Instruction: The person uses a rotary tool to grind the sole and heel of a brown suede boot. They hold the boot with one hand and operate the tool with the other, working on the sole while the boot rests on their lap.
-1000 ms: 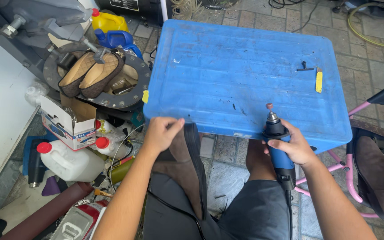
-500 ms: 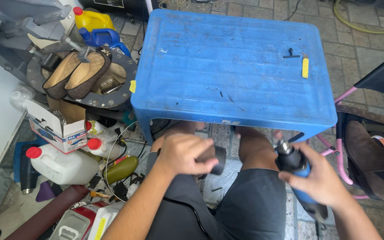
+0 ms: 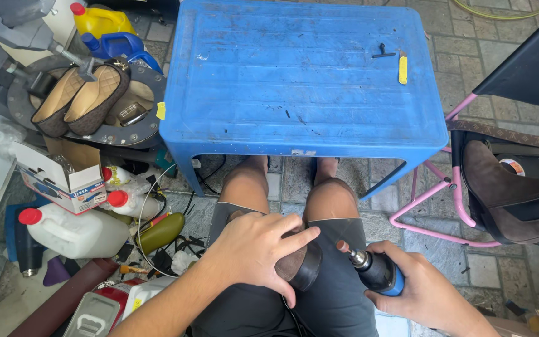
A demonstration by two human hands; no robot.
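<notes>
My left hand lies over a dark brown shoe resting on my lap, fingers spread across it and gripping it. Only the shoe's heel end shows past my fingers. My right hand grips a black and blue rotary tool, whose small sanding tip points left and sits close beside the shoe's heel. I cannot tell whether the tip touches it. My knees reach under the blue plastic table.
On the table lie a small black key and a yellow piece. A pair of tan flat shoes rests at left above a cardboard box and white jugs. A brown boot sits on a pink-framed stand at right.
My view has tipped down toward my lap. Both hands came off the table's edge, the left one settling the shoe on my lap and the right one bringing the tool beside its heel.
</notes>
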